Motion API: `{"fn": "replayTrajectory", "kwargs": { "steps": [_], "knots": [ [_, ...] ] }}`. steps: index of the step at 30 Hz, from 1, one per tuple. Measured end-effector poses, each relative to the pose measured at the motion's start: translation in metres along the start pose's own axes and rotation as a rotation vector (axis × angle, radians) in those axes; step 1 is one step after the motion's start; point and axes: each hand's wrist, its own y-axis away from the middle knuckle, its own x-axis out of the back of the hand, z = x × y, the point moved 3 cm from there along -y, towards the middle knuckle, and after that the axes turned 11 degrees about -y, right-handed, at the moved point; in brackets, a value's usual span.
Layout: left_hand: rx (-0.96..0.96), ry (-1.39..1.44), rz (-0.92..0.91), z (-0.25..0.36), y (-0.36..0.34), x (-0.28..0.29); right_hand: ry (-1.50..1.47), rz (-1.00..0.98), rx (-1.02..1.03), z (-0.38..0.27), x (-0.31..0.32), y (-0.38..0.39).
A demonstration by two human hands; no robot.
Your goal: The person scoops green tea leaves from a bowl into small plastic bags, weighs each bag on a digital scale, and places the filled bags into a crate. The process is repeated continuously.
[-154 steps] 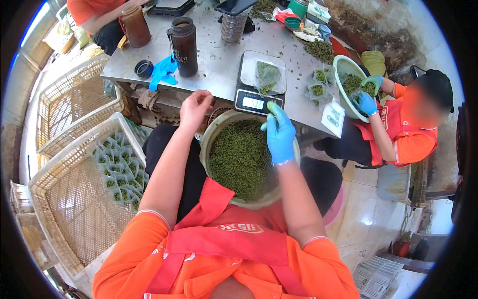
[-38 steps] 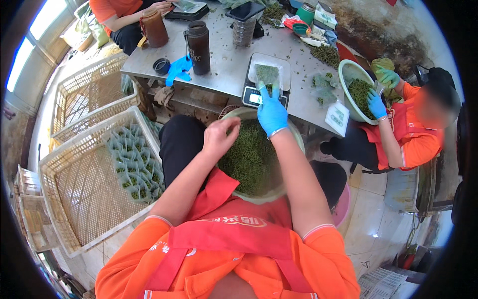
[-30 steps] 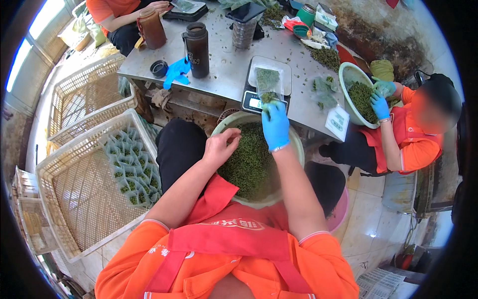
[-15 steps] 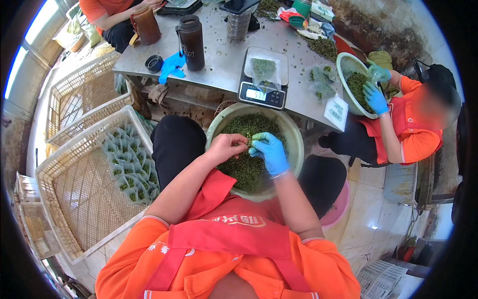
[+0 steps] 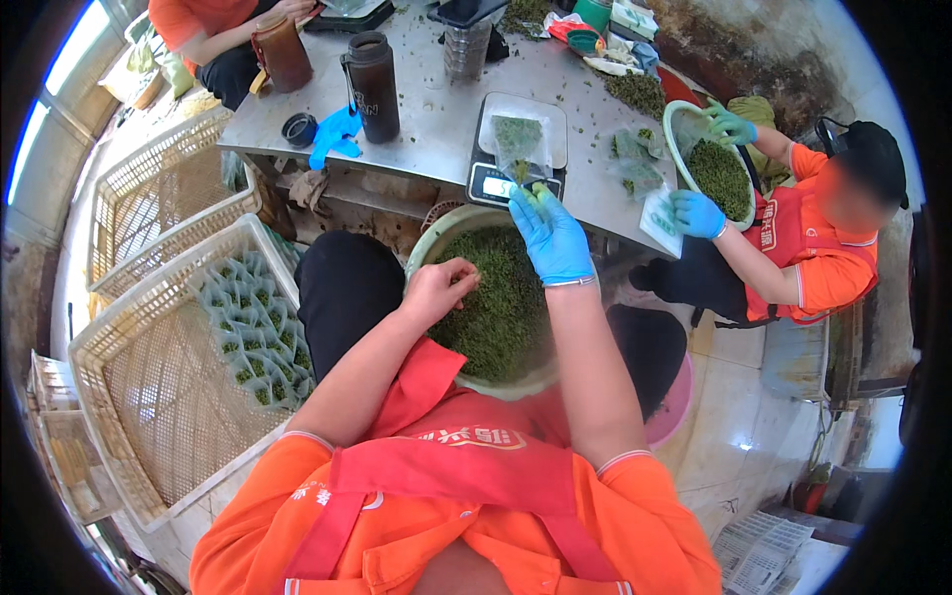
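My right hand (image 5: 545, 233), in a blue glove, reaches up to the front of the digital scale (image 5: 489, 181), its fingers pinched on a small green bunch. Just behind it, a clear bag (image 5: 518, 137) with green bits lies on the scale pan. My bare left hand (image 5: 444, 288) hangs over the left part of the pale basin (image 5: 424, 250) between my knees, fingers curled; what they hold, if anything, is too small to make out. Small green berries or sprigs (image 5: 481, 327) fill much of the basin.
Steel table (image 5: 416, 129) holds a dark bottle (image 5: 375, 89), jars and filled bags (image 5: 635, 164). A gloved co-worker (image 5: 813, 268) sits right by a bowl (image 5: 679, 119); another person (image 5: 198, 30) is at the upper left. Plastic crates (image 5: 129, 416) stand left, one with bagged greens.
My right hand has risen from the basin to the scale, parting from my left hand, which stays low. The co-worker's blue-gloved hand has moved down and left to a white packet.
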Motion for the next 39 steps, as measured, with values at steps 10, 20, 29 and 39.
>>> {"fn": "replayTrajectory", "kwargs": {
  "steps": [10, 20, 29, 39],
  "knots": [
    [0.051, 0.448, -0.262, 0.004, -0.002, -0.002, 0.895, -0.243, -0.069, 0.037, 0.051, 0.067],
    [0.059, 0.354, -0.317, 0.001, 0.002, -0.010, 1.232, -0.118, 0.335, 0.016, 0.060, 0.054],
    [-0.474, -0.431, 0.098, 0.015, 0.007, -0.005, 1.436, -0.220, 0.575, 0.005, 0.023, 0.021],
    [-0.406, -0.402, 0.086, 0.010, 0.004, 0.000, 1.833, -0.073, 0.626, 0.004, -0.001, -0.050]
  ]
}}
